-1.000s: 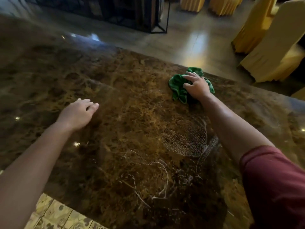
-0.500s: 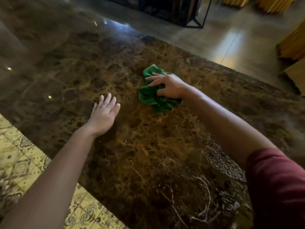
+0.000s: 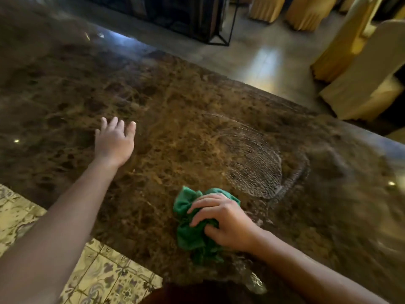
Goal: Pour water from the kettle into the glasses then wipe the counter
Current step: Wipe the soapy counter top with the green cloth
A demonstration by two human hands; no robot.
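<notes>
Across the counter: a polished brown marble counter with tan veining (image 3: 197, 110) fills most of the view, seen from above by the person standing at its near edge.
Left arm: bare and stretched forward from the lower left corner.
Left hand (image 3: 114, 142): palm down on the marble, fingers straight and lightly spread, holding nothing.
Floor at lower left: cream patterned tiles with a dark floral print (image 3: 105, 279) show beside the counter's near edge.
Cloth: a crumpled green cloth (image 3: 192, 235) lies bunched on the marble near the counter's near edge, right of the left hand and well apart from it.
Right hand (image 3: 228, 222): on top of the cloth, fingers (image 3: 201, 207) curled over its folds and gripping it; green fabric sticks out ahead of the fingertips and below the thumb.
Right arm: bare, bent in from the lower right.
Wet patch: a rounded smear of fine droplets (image 3: 252, 163) sits on the marble just beyond the right hand.
Far right: chairs draped in yellow fabric covers (image 3: 361, 80) stand on the glossy floor past the counter.
</notes>
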